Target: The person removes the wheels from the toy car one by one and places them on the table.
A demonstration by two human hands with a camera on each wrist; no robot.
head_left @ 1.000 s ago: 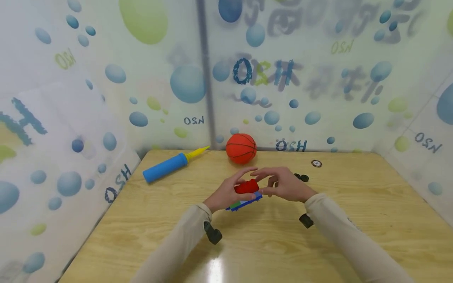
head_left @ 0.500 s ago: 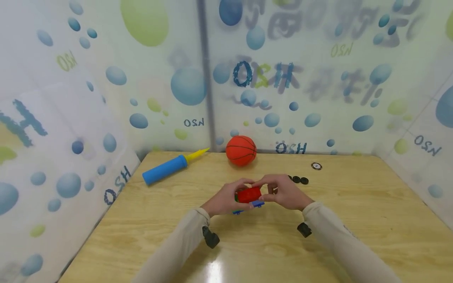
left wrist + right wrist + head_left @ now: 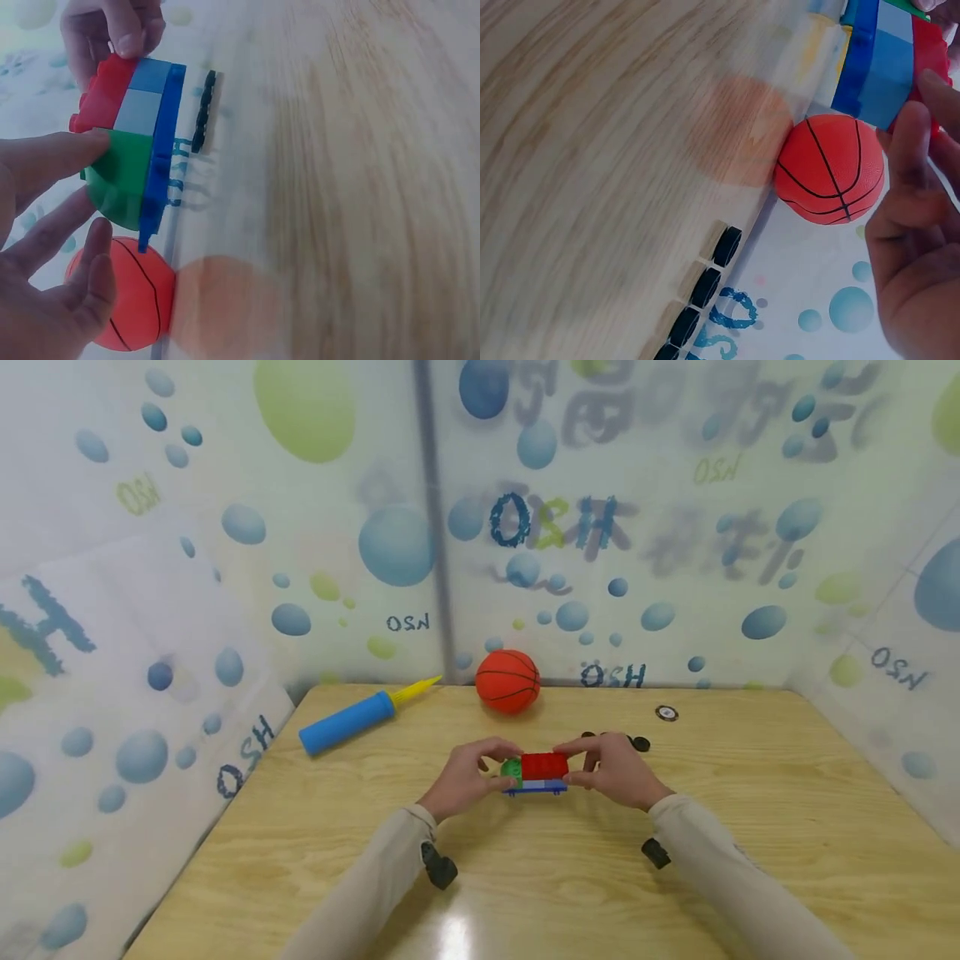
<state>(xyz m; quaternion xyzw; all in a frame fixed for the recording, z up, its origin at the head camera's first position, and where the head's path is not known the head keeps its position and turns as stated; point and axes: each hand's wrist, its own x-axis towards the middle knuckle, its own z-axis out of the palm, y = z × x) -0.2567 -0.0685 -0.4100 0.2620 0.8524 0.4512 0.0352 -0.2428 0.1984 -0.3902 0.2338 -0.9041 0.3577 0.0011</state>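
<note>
Between the two hands is a toy truck of building blocks, held above the table. It has a blue base (image 3: 160, 172) with small pegs underneath, a rounded green block (image 3: 124, 172) at one end, light blue blocks (image 3: 890, 71) and a red brick (image 3: 543, 766) on top. My left hand (image 3: 461, 781) pinches the green end between thumb and fingers. At the opposite end my right hand (image 3: 622, 772) pinches the red brick by thumb and fingertips. Beyond the right hand, several black wheels (image 3: 706, 286) lie in a row, partly hidden in the head view.
A red basketball (image 3: 507, 682) stands at the table's back edge. To its left lies a blue pump (image 3: 348, 723) with a yellow nozzle. A round chip (image 3: 667, 713) lies at the back right of the wooden table (image 3: 585, 877). Patterned walls enclose the back and sides.
The truck has turned from a slant to nearly level and shifted slightly right. Its green block has come into view as the left hand moved left along it. Both hands stay on it.
</note>
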